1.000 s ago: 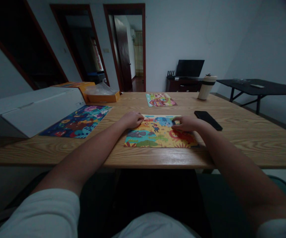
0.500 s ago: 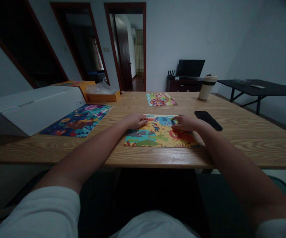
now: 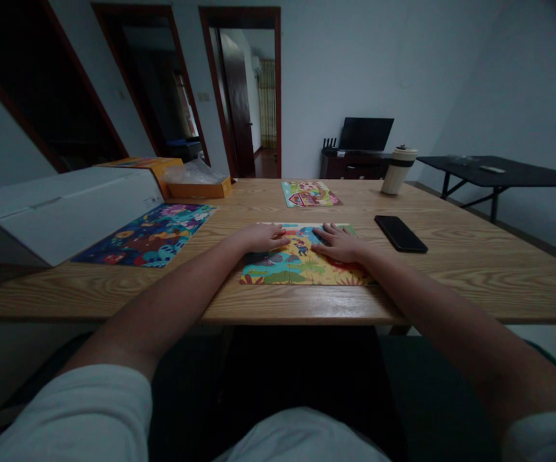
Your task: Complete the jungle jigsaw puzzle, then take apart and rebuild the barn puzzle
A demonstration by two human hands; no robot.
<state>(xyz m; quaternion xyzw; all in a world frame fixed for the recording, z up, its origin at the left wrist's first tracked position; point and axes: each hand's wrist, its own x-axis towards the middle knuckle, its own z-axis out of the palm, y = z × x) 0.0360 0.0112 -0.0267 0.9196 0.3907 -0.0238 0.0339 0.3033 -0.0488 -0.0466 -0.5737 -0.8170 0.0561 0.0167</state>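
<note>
A jigsaw puzzle (image 3: 297, 273) with a yellow and teal animal scene lies flat near the table's front edge. My left hand (image 3: 264, 237) rests at its upper left, fingers stretched over the puzzle's edge. Across the upper right of the puzzle lies my right hand (image 3: 339, 244), palm down with fingers spread. It covers part of the picture, including most of the red animal. Neither hand holds anything that I can see.
A dark blue picture puzzle (image 3: 150, 234) lies left, beside a long white box (image 3: 70, 208). Behind are an orange box (image 3: 201, 188) with clear plastic and a pink-green picture sheet (image 3: 309, 194). A black phone (image 3: 400, 233) and a cream cup (image 3: 398, 172) stand right on the wooden table (image 3: 475, 263).
My right hand has moved left across the puzzle and flattened, its fingers now spread; before, they were bent at the upper right part. My left hand stays about where it was.
</note>
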